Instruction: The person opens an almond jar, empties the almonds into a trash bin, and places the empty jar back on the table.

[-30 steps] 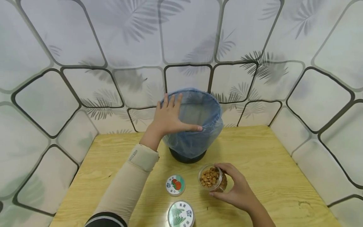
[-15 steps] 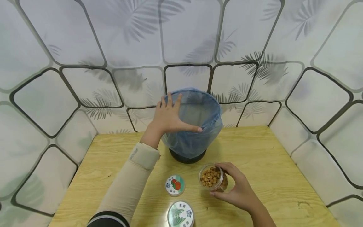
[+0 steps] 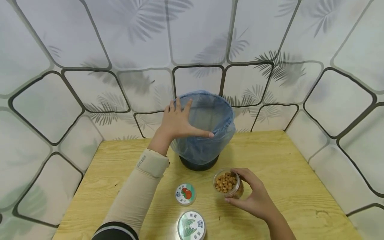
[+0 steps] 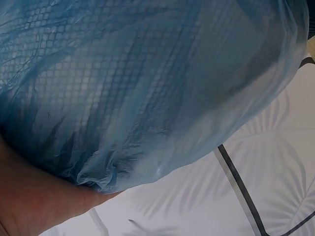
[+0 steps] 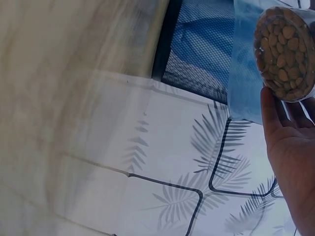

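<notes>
In the head view my left hand (image 3: 177, 125) lies over the left rim of a round waste bin lined with a blue bag (image 3: 207, 146). Its fingers are spread and straight, and the thumb stretches along the near rim. The left wrist view shows the bag's wrinkled film over a mesh wall. My right hand (image 3: 255, 195) grips a clear jar (image 3: 238, 190) of brown nuts (image 3: 225, 182) around its side, in front of the bin. The jar is lidless and tilted, mouth to the left. Almond-shaped nuts press against its base in the right wrist view.
A round lid with a tomato picture (image 3: 185, 194) lies on the wooden table (image 3: 129, 180) between the forearms. Nearer the front edge is a round tub with a green plant picture on top (image 3: 191, 225). Patterned walls (image 3: 144, 86) enclose the table behind and at both sides.
The right hand and jar have shifted slightly right and away from me. My left hand stays on the bin's rim. The whole head view has moved a little.
</notes>
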### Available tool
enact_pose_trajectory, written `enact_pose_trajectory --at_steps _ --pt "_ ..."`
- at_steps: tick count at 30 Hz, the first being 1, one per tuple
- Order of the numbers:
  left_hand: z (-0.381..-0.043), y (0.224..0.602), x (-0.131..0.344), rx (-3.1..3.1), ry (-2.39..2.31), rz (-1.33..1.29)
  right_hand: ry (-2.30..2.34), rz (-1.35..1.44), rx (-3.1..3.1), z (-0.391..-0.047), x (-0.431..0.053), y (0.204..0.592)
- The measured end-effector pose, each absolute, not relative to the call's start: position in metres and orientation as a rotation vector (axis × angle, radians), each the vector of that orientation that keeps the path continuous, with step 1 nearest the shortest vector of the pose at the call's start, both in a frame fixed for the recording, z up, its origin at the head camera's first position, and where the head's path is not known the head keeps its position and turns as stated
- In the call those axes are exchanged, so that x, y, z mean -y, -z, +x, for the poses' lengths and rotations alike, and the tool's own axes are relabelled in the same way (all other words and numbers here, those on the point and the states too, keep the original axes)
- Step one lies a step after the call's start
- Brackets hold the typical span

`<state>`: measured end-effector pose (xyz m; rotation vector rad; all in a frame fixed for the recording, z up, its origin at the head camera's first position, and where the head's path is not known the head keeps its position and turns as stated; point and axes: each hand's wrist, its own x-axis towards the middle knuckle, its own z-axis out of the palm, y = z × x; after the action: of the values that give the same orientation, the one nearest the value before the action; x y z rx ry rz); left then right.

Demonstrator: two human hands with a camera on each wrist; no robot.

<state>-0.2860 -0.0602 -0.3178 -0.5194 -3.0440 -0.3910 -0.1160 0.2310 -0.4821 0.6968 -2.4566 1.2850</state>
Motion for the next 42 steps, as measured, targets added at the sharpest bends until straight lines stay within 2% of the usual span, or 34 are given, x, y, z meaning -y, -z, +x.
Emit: enact_pose_trajectory --at_steps 25,42 --pt "-0.285 0.315 0.060 3.052 0.387 -0.516 -1.359 0.785 2.164 -0.138 -0.251 0.440" --pt "-0.285 0.320 0.058 3.037 0.381 -0.503 -1.412 0.632 2.114 -0.151 -0.251 0.401"
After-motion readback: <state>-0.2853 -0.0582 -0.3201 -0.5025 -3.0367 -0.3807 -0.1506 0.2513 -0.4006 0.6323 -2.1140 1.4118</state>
